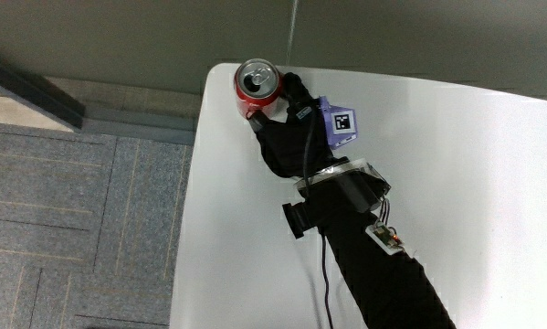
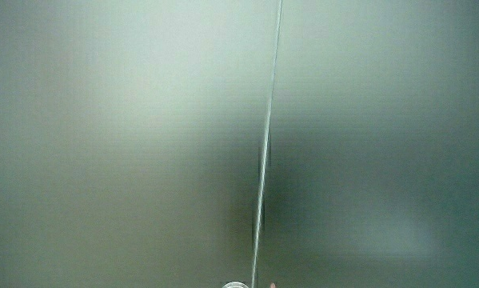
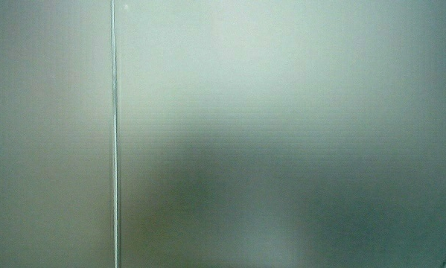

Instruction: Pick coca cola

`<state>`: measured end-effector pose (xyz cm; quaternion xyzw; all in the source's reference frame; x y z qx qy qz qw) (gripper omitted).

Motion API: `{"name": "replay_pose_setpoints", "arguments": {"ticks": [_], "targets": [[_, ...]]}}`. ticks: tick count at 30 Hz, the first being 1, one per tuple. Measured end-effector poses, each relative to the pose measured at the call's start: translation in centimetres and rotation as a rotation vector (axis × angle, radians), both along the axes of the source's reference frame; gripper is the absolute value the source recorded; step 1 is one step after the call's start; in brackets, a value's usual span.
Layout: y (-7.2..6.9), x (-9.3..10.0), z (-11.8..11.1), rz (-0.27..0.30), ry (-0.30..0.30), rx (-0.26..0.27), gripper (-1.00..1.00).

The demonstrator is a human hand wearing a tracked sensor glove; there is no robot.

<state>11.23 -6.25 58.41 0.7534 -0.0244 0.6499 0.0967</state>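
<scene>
A red Coca-Cola can (image 1: 257, 88) with a silver top stands upright at the corner of the white table (image 1: 474, 174). The hand (image 1: 287, 123), in a black glove with a patterned cube (image 1: 340, 123) on its back, is wrapped around the can's side, fingers curled on it. The forearm (image 1: 373, 265) runs back toward the person across the table. Both side views show only a pale wall; a sliver of the can's rim (image 2: 236, 285) peeks in at the edge of a side view.
Grey carpet floor (image 1: 72, 219) lies beside the table's edge. A dark strip (image 1: 36, 87) runs along the floor near the wall. A small device with a cable (image 1: 383, 236) is strapped to the forearm.
</scene>
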Motion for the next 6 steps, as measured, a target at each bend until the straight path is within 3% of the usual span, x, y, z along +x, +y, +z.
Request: {"name": "replay_pose_setpoints", "arguments": {"ticks": [1, 3, 5, 6], "targets": [[0.0, 0.0, -0.3, -0.002, -0.043, 0.029, 1.0], [0.2, 0.3, -0.7, -0.002, -0.102, 0.008, 1.0], [0.3, 0.7, -1.3, 0.011, -0.106, 0.06, 1.0], [0.3, 1.1, -1.5, 0.012, -0.065, 0.042, 1.0]]}}
